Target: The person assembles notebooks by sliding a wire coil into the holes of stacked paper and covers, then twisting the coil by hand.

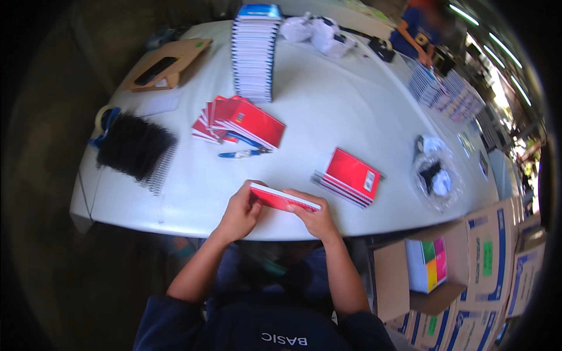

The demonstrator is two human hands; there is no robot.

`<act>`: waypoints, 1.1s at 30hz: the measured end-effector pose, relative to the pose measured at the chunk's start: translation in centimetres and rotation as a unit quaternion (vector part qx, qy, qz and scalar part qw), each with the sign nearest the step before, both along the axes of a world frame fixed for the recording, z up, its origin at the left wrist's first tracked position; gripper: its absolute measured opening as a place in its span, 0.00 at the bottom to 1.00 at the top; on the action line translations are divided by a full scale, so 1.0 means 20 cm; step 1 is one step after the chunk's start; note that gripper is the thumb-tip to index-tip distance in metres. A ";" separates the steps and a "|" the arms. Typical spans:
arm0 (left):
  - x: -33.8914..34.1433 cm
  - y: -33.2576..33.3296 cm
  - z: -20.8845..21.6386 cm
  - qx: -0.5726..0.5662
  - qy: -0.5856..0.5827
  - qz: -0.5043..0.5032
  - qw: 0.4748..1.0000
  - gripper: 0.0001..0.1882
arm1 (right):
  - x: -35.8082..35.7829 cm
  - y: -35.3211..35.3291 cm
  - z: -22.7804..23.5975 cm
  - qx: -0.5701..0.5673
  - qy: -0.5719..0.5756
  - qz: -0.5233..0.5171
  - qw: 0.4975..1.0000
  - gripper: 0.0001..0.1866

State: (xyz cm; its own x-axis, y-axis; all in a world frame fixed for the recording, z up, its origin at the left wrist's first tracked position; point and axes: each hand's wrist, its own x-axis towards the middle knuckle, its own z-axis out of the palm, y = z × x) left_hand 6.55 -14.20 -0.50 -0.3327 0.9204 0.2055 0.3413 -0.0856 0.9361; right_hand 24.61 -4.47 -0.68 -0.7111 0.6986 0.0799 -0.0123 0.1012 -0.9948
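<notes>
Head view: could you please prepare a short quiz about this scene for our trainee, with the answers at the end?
1. What do the left hand and right hand hold together: (a) a tape roll, (b) a red-covered booklet, (c) scissors?
2. True or false: the tall notebook stack stands farther from the person than the blue-and-white pen.
3. On which side of the table do the black coils lie?

Key: 1. b; 2. true; 3. left.

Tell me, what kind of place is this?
Probably a notebook-binding workshop: there's a tall stack of notebooks, a pile of black binding coils and some red spiral notebooks on the table.
</notes>
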 end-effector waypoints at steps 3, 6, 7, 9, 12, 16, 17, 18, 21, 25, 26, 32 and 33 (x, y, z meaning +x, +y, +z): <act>-0.23 0.02 0.09 0.032 0.290 0.158 0.943 0.17 | 0.03 0.00 -0.01 0.005 0.022 -0.018 1.000 0.15; -0.64 -0.02 0.13 -0.104 0.491 0.346 0.793 0.13 | 0.01 0.00 0.00 0.001 0.030 -0.021 0.999 0.15; -0.74 -0.05 0.11 -0.189 0.542 0.375 0.728 0.12 | 0.00 0.00 0.00 -0.005 0.035 -0.018 0.999 0.15; -0.81 -0.08 0.03 -0.222 0.545 0.359 0.725 0.13 | -0.02 0.00 0.00 -0.009 0.042 -0.015 0.999 0.15; -0.80 -0.07 -0.03 -0.214 0.540 0.333 0.743 0.15 | 0.00 -0.02 -0.01 -0.011 0.046 -0.018 0.999 0.15; -0.77 -0.07 -0.04 -0.204 0.499 0.333 0.773 0.15 | 0.01 0.00 0.00 -0.010 0.043 -0.014 0.999 0.16; -0.79 -0.08 -0.05 -0.207 0.469 0.310 0.801 0.16 | 0.01 -0.01 0.00 -0.003 0.043 -0.014 0.999 0.16; -0.80 -0.09 -0.04 -0.209 0.437 0.286 0.827 0.17 | 0.01 -0.02 0.00 0.004 0.043 -0.015 0.999 0.16; -0.87 -0.07 -0.04 -0.169 0.231 0.237 0.928 0.21 | 0.01 -0.02 0.00 0.004 0.061 -0.016 0.998 0.16; -0.73 -0.02 0.05 -0.225 0.247 0.319 0.887 0.23 | 0.02 -0.01 0.00 -0.011 0.060 -0.022 0.998 0.15; -0.75 -0.01 0.03 -0.205 0.255 0.308 0.893 0.22 | 0.02 -0.01 0.00 -0.014 0.062 -0.021 0.998 0.15; -0.66 -0.02 0.12 -0.084 0.112 0.046 0.989 0.16 | 0.00 -0.01 0.01 -0.027 0.063 -0.023 0.997 0.15; -0.52 -0.02 0.18 -0.090 0.088 -0.017 0.992 0.16 | 0.01 0.00 -0.01 -0.025 0.063 -0.028 0.997 0.16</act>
